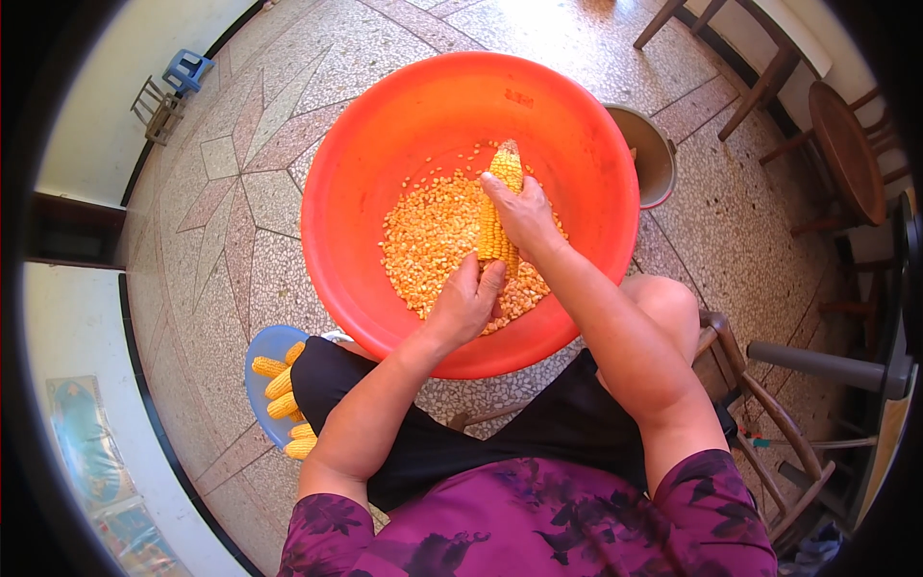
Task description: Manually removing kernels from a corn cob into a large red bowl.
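Observation:
Over a large red plastic basin (346, 180) I hold a yellow ear of corn (493, 227), its pale tip pointing away from me. My right hand (526, 213) is closed around the ear's upper middle, thumb along its left side. My left hand (467, 297) grips the lower end nearest me; part of its fingers is hidden. Loose corn kernels (433, 238) lie in a heap on the basin's floor beneath both hands, with some scattered beyond the heap.
A blue basin (256, 386) with several ears of corn (280, 384) stands by my left knee. A bucket (652, 162) stands against the red basin's right side. Wooden chairs (847, 151) and a table are at the right; small stools (187, 70) stand by the far left wall.

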The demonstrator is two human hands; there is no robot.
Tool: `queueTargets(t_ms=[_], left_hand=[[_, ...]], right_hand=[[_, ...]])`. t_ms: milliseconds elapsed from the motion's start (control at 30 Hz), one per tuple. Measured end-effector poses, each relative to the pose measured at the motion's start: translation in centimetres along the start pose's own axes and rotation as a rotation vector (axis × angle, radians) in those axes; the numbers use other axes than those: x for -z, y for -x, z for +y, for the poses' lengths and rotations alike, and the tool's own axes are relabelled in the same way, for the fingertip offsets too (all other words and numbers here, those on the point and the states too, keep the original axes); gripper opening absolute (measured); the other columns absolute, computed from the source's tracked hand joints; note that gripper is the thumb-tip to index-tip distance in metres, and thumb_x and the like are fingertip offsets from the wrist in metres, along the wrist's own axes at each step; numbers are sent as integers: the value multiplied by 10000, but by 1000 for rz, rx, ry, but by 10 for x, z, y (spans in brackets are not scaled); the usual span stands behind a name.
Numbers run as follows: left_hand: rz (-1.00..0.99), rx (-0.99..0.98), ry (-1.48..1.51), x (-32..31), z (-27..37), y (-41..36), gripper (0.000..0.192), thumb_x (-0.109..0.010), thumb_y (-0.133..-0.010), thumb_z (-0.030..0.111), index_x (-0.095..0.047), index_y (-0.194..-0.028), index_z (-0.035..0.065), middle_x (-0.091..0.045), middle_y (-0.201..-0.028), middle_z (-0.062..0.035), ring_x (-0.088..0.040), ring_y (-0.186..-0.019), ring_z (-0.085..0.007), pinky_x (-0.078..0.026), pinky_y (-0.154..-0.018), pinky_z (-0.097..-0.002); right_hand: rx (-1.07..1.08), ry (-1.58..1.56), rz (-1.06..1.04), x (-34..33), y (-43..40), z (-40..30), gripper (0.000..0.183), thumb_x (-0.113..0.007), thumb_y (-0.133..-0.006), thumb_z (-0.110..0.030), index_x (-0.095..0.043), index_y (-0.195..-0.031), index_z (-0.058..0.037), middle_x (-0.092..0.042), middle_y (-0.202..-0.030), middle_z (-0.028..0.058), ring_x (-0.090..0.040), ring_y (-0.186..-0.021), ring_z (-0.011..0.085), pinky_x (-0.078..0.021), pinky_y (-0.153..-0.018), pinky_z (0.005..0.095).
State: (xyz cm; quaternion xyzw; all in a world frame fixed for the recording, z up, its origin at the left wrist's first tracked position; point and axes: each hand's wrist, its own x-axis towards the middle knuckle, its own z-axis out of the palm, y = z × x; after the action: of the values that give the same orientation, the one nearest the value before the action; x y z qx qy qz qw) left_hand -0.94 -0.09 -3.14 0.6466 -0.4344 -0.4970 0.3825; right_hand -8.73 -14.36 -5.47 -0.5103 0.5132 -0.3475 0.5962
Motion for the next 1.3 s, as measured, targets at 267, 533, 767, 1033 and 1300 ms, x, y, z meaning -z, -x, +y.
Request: queueTargets(t_ms=[267, 533, 767, 1033, 1300], left_hand=[[-62, -29, 309, 4, -1, 0, 277, -507, -1016, 287, -480, -1006, 12, -596, -802, -72, -621, -637, -140, -524, -579, -275], [-55, 52, 162, 3, 14, 1, 211, -544, -958, 164, -476, -1027, -23, -594, -791, -80, -634, -676, -147, -530, -580, -286], [-75, 51, 177, 4, 12, 0, 214, -560, -932, 133, -477, -1049, -25, -595, -838, -104, -641, -689, -160, -541, -597, -289], [-119, 50, 250, 8, 15, 1, 242, -582, -947, 163, -491, -1069, -25, -610, -849, -83, -638, -675, -156, -541, -596, -287], [-74, 64, 180, 6, 13, -2, 231, -546, -960, 190, -496, -1048, -17, -618, -861, -90, -634, -663, -156, -530, -584, -289]], right_hand=[[-37, -76, -12, 0, -1, -6, 534, -710, -875, -393, -578, -1108, 69, -636, -1022, 143, -589, -902, 171, -499, -743, 324], [165, 320, -21, 1, 8, -11, 686, -614, -879, -556, -531, -1095, 89, -543, -1059, 301, -556, -1029, 445, -450, -890, 469], [153, 337, -47, 1, 7, -11, 619, -571, -913, -545, -550, -1143, 29, -506, -1041, 289, -538, -1011, 458, -445, -894, 475], [43, 231, -5, 0, 0, -4, 722, -626, -861, -570, -510, -1101, 102, -549, -1101, 334, -565, -1039, 459, -459, -893, 474], [73, 243, -18, 1, 4, -9, 719, -632, -858, -565, -501, -1080, 106, -556, -1089, 343, -561, -1050, 455, -450, -902, 470]])
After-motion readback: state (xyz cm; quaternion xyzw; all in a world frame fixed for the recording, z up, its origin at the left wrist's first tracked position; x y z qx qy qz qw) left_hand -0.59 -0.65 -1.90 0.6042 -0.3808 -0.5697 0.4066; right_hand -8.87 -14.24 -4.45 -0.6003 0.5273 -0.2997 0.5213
